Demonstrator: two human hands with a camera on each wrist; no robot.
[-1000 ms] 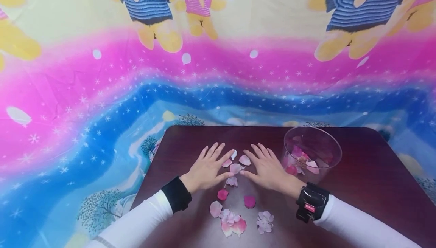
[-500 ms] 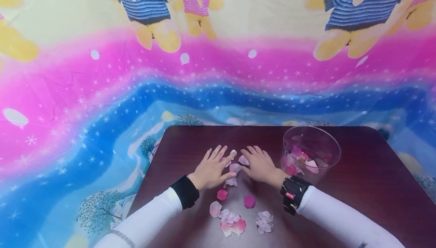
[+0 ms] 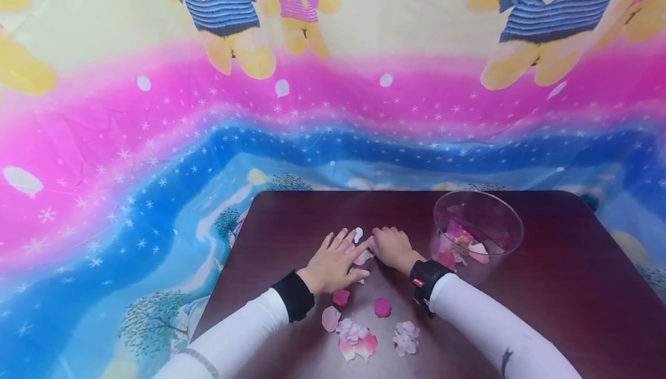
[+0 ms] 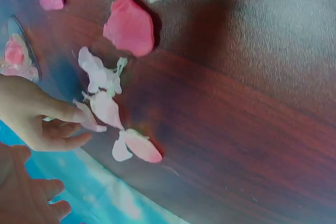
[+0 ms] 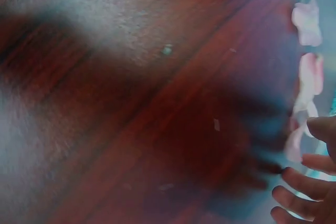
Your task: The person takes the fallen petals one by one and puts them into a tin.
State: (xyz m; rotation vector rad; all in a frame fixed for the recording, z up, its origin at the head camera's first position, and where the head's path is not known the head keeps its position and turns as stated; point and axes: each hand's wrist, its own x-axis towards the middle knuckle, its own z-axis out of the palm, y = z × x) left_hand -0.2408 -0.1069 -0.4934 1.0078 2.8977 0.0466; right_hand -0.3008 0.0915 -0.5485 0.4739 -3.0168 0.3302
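Observation:
Fingers spread, my left hand (image 3: 333, 266) hovers or lies over several pale petals left of centre; the head view does not settle which. Across from it, my right hand (image 3: 393, 249) has its fingers bent and pinches a pale pink petal (image 4: 90, 118) between thumb and fingers. A white petal (image 3: 358, 234) shows between the hands, and another pale pink petal (image 3: 361, 256) is partly covered by the left fingers. In the left wrist view, a lilac petal (image 4: 100, 71) with a green stalk lies close by.
To the right stands a clear round container (image 3: 522, 234) with pink petals (image 3: 478, 252) inside. Nearer the front lie deep pink petals (image 3: 382, 307), a pale petal (image 3: 330, 319) and lilac flower clusters (image 3: 406, 337). A printed cloth (image 3: 333, 101) hangs behind the dark table (image 3: 567, 286).
My right hand has moved left, and its fingers have bent from spread to pinching a pale pink petal. My left hand has shifted slightly right and nearer, still spread.

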